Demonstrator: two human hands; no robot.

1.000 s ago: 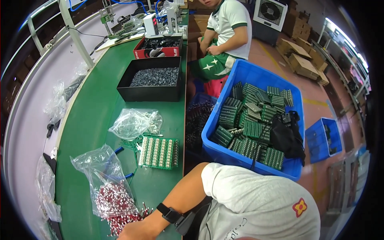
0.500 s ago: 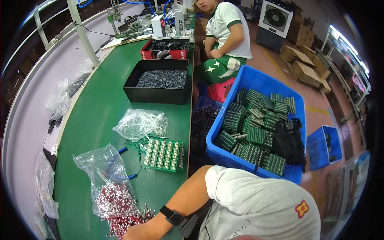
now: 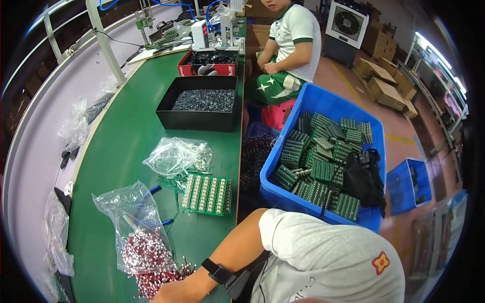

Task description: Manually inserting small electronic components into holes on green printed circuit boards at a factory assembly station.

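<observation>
My right hand [image 3: 174, 292] is at the lower edge, beside a loose heap of short dark red wires with silvery ends [image 3: 151, 284]. Only its back and wrist show; the fingers are hidden or cut off by the picture's edge. A black band [image 3: 217, 271] with a dark device circles the wrist. Just beyond the heap lies a clear plastic bag [image 3: 129, 212], its lower part full of the same wires. Farther up the bench stands a stack of green circuit board panels [image 3: 206, 196] with rows of pale parts. My left hand is out of view.
Blue-handled tools [image 3: 166, 222] lie partly under the bag. Another clear bag [image 3: 177, 155], a black box of small dark parts [image 3: 202, 100] and a red box [image 3: 209, 68] stand farther along the green bench [image 3: 101, 202]. A blue crate [image 3: 268, 171] holds boards; a co-worker [image 3: 298, 43] sits beyond.
My right hand has shifted slightly left at the lower edge. The co-worker's upper body has moved a little to the right. Bags, boards and boxes stay put.
</observation>
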